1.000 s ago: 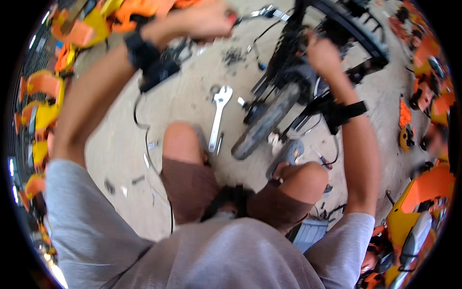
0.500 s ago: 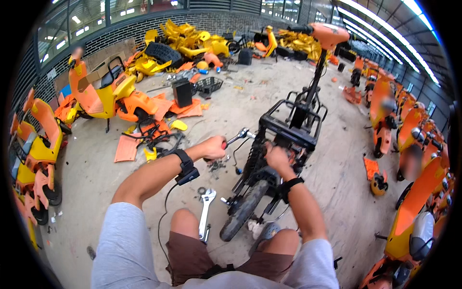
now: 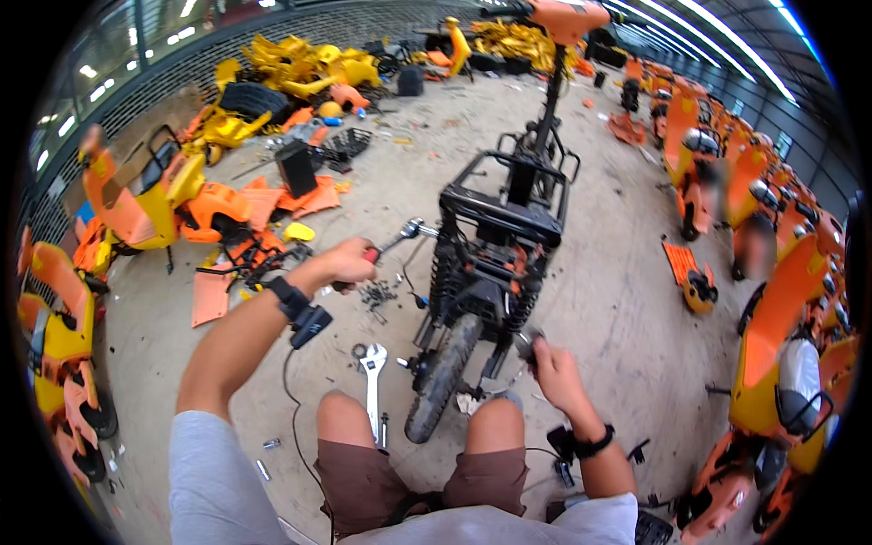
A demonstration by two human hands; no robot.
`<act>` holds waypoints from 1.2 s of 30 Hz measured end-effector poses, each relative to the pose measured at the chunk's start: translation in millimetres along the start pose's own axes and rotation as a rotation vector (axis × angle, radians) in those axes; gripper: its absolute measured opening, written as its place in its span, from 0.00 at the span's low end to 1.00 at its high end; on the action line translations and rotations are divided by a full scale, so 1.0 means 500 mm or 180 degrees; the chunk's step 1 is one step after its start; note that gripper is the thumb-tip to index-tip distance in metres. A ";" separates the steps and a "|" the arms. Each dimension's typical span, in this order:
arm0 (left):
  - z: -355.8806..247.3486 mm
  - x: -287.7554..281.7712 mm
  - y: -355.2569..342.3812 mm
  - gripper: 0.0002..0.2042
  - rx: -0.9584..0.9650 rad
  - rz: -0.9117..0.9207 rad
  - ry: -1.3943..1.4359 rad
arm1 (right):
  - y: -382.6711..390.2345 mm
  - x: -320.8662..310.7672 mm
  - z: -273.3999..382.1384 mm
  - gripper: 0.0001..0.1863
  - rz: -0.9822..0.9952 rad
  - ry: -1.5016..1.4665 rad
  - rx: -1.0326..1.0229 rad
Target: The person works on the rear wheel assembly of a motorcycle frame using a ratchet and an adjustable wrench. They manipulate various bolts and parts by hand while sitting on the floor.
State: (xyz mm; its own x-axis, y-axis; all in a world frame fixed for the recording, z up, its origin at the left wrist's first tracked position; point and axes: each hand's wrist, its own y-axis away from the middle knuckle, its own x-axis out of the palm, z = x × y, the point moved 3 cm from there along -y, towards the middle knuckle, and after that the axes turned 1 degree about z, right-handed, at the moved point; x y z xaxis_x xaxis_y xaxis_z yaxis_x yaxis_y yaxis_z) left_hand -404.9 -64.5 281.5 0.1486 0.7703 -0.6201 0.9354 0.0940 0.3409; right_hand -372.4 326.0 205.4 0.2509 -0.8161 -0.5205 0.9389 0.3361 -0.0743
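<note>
Head view, and I'm watching two hands at work on one black scooter frame (image 3: 504,222), standing on the floor (image 3: 618,318) just ahead of two bent knees (image 3: 343,413). One ratchet (image 3: 394,240) in play! The left hand (image 3: 350,262) has its fingers wrapped firmly round the red-and-black handle, and the tool's long axis climbs from that fist up and rightward, head aimed at the frame's left side. The tip meets the frame's edge; whether it's seated on anything, I can't tell from here.

Over to the right hand (image 3: 559,374), low beside the frame's right side: fingers curled by one small dark piece (image 3: 524,346), too unclear for me to name, and I can't tell whether they're pinching it.

The frame itself runs near to far, leaning rightward: one tyre (image 3: 442,381) at my end, one orange handlebar housing (image 3: 568,20) at the other. Down by the left knee lies one adjustable wrench (image 3: 371,391), head pointing away from me, one slim dark tool (image 3: 384,429) alongside. Two small silver pieces (image 3: 272,443) sit further left, and one scatter of dark bits (image 3: 378,292) lies beyond the wrench.
</note>
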 end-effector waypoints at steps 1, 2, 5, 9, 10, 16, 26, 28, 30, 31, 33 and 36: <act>-0.015 0.003 -0.004 0.16 -0.0017 0.0048 -0.0179 | 0.059 -0.022 -0.069 0.30 0.0006 -0.0437 0.0394; -0.013 -0.006 0.007 0.19 -0.0118 0.0039 -0.0359 | 0.120 -0.030 -0.101 0.30 0.0010 -0.0791 0.1002; -0.021 -0.009 -0.006 0.17 -0.0187 0.0063 -0.0730 | 0.299 -0.057 -0.164 0.36 -0.0499 -0.2442 0.2287; -0.039 -0.021 0.007 0.12 -0.0432 0.0309 -0.0022 | 0.438 -0.062 -0.214 0.35 -0.1647 -0.3759 0.2432; -0.046 -0.018 0.015 0.10 -0.0325 0.0172 -0.0416 | 0.457 -0.055 -0.202 0.35 -0.1966 -0.3630 0.2443; -0.048 -0.026 0.002 0.08 -0.0465 0.0216 -0.0220 | 0.438 -0.049 -0.139 0.34 -0.2739 -0.3493 0.1995; -0.068 -0.009 0.019 0.10 -0.0317 -0.0126 -0.1282 | 0.391 -0.022 -0.099 0.36 -0.2071 -0.3725 0.1533; -0.075 -0.025 0.013 0.11 -0.0435 0.0042 -0.0796 | 0.388 -0.009 -0.097 0.35 -0.1894 -0.3871 0.1455; -0.067 -0.058 0.004 0.13 -0.0576 0.0264 -0.0361 | 0.385 0.004 -0.094 0.35 -0.1717 -0.3916 0.1328; -0.057 -0.058 -0.001 0.13 -0.0500 0.0171 -0.0433 | 0.383 0.008 -0.089 0.35 -0.1653 -0.3920 0.1285; -0.045 -0.015 0.005 0.15 -0.0294 -0.0046 -0.0359 | 0.384 0.017 -0.098 0.35 -0.1643 -0.3924 0.1227; -0.026 -0.011 0.015 0.17 -0.0383 -0.0053 -0.0157 | 0.366 0.052 -0.099 0.35 -0.1590 -0.4016 0.1294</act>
State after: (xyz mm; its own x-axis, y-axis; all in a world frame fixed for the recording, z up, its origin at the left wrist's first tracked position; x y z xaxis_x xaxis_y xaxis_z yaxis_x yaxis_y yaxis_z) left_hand -403.0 -60.1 296.6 0.1518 0.7363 -0.6594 0.8931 0.1837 0.4107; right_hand -205.6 389.8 136.2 -0.2872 -0.7454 0.6015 0.9372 -0.0888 0.3373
